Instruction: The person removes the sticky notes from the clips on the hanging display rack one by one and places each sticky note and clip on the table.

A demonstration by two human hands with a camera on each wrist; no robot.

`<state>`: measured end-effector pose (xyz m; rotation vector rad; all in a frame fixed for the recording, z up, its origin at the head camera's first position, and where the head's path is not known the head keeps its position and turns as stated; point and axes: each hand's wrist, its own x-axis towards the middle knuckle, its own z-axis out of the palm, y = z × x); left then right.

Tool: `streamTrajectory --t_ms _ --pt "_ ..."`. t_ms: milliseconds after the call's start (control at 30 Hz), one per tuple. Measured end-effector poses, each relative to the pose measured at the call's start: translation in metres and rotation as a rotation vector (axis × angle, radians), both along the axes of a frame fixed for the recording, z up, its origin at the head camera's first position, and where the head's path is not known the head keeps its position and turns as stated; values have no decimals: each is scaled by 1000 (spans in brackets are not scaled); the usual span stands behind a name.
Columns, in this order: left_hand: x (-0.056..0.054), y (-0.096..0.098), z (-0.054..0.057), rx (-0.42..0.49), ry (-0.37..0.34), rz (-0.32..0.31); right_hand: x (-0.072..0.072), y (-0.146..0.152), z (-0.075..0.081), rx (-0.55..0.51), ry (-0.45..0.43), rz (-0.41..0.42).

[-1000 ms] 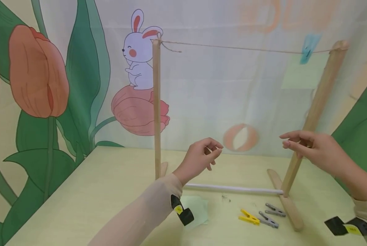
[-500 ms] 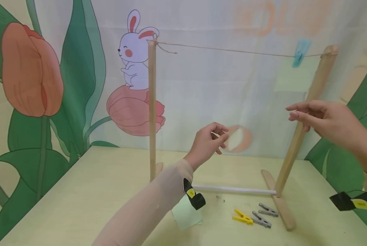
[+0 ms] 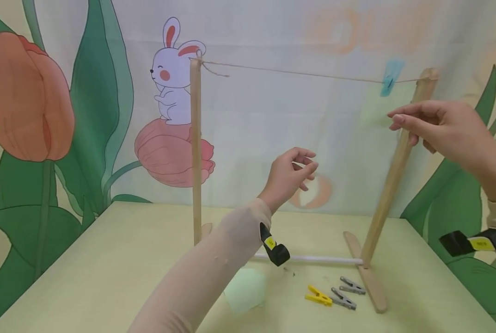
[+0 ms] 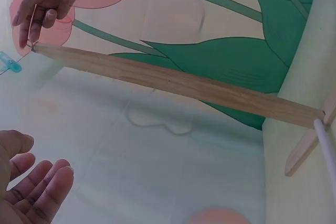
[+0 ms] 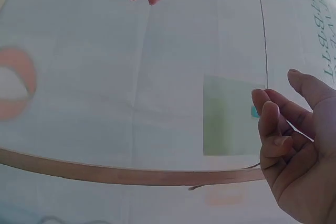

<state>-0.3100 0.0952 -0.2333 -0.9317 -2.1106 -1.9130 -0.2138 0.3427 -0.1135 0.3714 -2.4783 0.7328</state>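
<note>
My left hand (image 3: 287,175) hovers in mid-air between the two wooden posts, its fingers loosely bent and holding nothing. My right hand (image 3: 451,127) is raised in front of the right wooden post (image 3: 393,189), thumb and fingers loosely bent, nothing seen between them. Just beyond its fingertips, a pale green paper sheet (image 3: 372,108) hangs from the twine (image 3: 297,72) under a blue clothespin (image 3: 391,78). In the right wrist view the fingers hide most of that clothespin, while the green sheet (image 5: 228,124) shows beside them.
On the table (image 3: 127,259) lie a yellow clothespin (image 3: 319,297), two grey clothespins (image 3: 343,299) and pale green paper (image 3: 245,290). The left post (image 3: 196,152) and a white rod (image 3: 327,260) belong to the same frame. A printed cloth hangs behind.
Both hands have risen; the right has come up close to the hanging sheet and clothespin. The head view has turned slightly to the right.
</note>
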Motion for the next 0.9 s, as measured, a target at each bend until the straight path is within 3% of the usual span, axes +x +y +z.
streamTrajectory --t_ms 200,467,633,900 --pt "1 18 9 17 6 -15 -2 6 20 -142 53 11" --pt "-2 35 24 65 -13 -26 -7 4 45 -260 129 -61" --pt "-4 40 29 70 -29 -28 -17 -3 56 -257 116 -78" --pt "-10 50 35 94 -82 -26 -28 -15 73 -162 37 -148"
